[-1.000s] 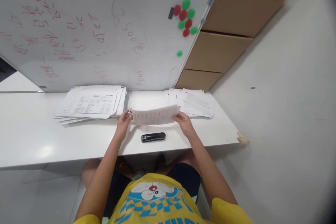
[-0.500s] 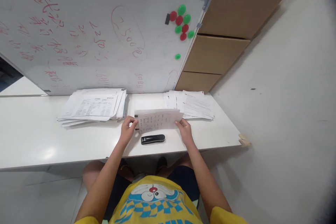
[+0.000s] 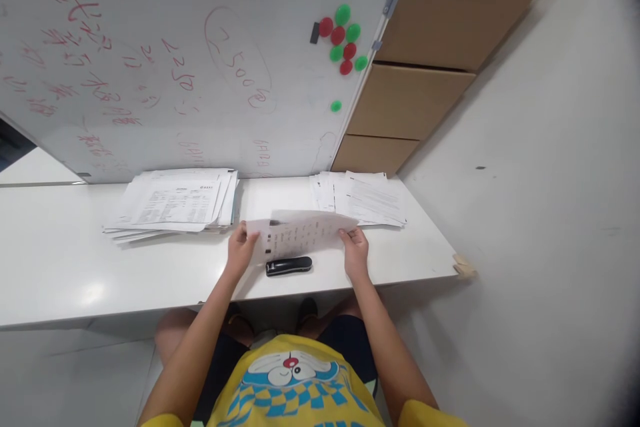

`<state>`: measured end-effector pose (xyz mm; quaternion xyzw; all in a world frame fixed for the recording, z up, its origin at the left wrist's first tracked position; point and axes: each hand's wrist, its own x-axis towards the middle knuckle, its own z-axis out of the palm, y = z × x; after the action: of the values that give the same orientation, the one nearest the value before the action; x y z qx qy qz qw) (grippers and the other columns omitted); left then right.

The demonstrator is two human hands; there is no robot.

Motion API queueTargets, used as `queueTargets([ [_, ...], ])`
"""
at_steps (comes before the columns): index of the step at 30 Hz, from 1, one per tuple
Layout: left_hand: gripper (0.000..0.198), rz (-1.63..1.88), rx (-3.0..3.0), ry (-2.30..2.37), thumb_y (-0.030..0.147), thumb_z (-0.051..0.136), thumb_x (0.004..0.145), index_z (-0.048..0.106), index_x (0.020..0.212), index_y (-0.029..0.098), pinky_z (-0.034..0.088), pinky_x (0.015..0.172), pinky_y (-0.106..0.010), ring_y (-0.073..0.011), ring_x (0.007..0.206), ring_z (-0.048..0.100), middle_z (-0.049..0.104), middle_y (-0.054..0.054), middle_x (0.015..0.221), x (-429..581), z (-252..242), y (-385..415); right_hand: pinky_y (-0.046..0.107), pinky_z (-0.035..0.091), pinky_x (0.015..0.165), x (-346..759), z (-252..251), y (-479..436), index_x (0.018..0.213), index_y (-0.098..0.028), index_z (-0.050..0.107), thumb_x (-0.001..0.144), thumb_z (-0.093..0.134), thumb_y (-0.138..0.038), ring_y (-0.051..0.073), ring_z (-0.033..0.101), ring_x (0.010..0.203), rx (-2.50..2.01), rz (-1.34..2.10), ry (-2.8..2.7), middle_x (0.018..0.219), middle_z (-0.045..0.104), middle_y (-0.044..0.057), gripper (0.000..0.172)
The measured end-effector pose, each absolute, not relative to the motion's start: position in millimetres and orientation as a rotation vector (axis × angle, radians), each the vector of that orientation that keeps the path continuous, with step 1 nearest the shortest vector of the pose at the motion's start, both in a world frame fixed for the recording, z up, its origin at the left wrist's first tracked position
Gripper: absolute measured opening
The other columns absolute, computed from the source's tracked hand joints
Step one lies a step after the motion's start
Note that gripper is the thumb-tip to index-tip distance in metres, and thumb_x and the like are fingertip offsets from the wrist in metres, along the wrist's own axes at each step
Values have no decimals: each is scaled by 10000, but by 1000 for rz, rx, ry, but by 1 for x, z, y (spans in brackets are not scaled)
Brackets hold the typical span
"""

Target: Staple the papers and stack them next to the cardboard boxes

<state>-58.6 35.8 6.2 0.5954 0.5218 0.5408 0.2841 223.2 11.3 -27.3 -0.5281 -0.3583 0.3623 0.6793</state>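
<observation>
I hold a few printed sheets of paper upright over the white desk, one hand at each side. My left hand grips the left edge with curled fingers. My right hand pinches the right edge. A black stapler lies flat on the desk just below the sheets, between my hands. The lower edge of the sheets is close to the stapler.
A large pile of printed papers lies at the back left of the desk, a smaller pile at the back right. A whiteboard with red writing and magnets leans behind. Brown cabinets stand to the right.
The sheets have come closer to me and lower, toward the stapler, and are held more upright. Both hands moved with them. The stapler has stayed put.
</observation>
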Motion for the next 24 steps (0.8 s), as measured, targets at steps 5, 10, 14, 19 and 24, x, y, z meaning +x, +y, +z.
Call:
queueTargets([
  [5, 364, 1572, 1379, 2150, 549, 484, 805, 426, 711, 202, 448, 722, -334, -160, 736, 505, 499, 10, 709, -149, 54, 87, 356, 439, 860, 231, -30, 11, 914, -194, 585, 733, 657, -395, 198, 589, 864, -1174, 771, -788, 882, 662, 36, 281],
  [10, 563, 1283, 1339, 2455, 726, 531, 688, 528, 821, 180, 365, 919, -589, -366, 1116, 509, 623, -106, 973, -235, 88, 121, 359, 443, 871, 226, -38, 13, 982, -201, 569, 770, 631, -414, 202, 594, 911, -1087, 782, -811, 941, 653, 47, 307],
  [14, 993, 1310, 1820, 2236, 843, 518, 633, 390, 1308, 125, 216, 1071, -635, -444, 1351, 264, 420, -150, 1412, -204, 79, 93, 346, 440, 873, 222, -37, 20, 1024, -220, 532, 797, 601, -418, 191, 584, 909, -1062, 713, -805, 941, 617, 34, 308],
  [19, 1083, 976, 2012, 1318, 673, 690, 645, 182, 1468, 188, 292, 1098, -524, -351, 1398, 268, 293, -185, 1509, -89, 42, 61, 326, 432, 869, 215, -27, 30, 986, -234, 502, 814, 575, -401, 185, 562, 918, -1002, 684, -916, 909, 570, 18, 250],
  [24, 431, 1145, 1444, 1024, 518, 655, 761, 624, 1016, 172, 488, 871, -381, -248, 991, 621, 677, -92, 1018, -43, -1, 57, 313, 432, 832, 211, -30, 26, 935, -243, 475, 824, 564, -397, 168, 536, 845, -1063, 703, -1005, 856, 530, -9, 210],
])
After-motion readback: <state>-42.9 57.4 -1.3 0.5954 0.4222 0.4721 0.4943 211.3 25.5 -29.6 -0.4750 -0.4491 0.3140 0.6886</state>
